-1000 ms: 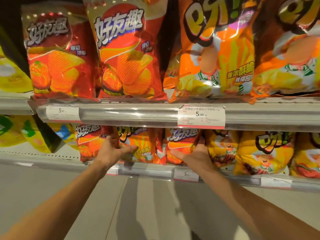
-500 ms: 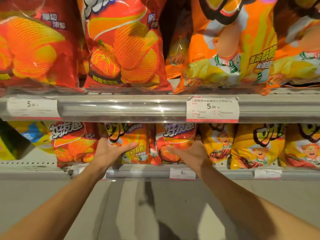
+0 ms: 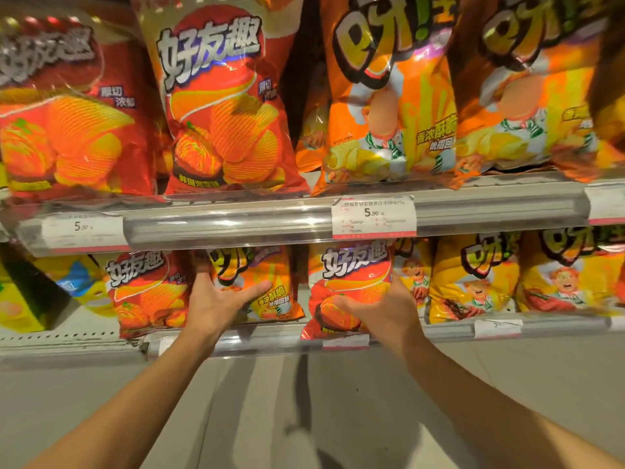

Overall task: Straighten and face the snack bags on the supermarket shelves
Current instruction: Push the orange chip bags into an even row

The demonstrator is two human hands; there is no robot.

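On the lower shelf (image 3: 449, 333), the left hand (image 3: 216, 304) is grasping the orange snack bag (image 3: 262, 282) by its left edge, while the right hand (image 3: 382, 311) is clutching the red chip bag (image 3: 348, 282) just right of it.

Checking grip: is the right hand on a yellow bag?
No, the right hand holds a red bag; the yellow bags sit further right.

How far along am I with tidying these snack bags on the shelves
Done: the upper shelf's red chip bag and orange bag stand upright, fronts out.

In hand: on the lower shelf, your left hand holds a small orange bag, and your right hand a small red bag.

Left: the yellow and blue bags at far left still lean.
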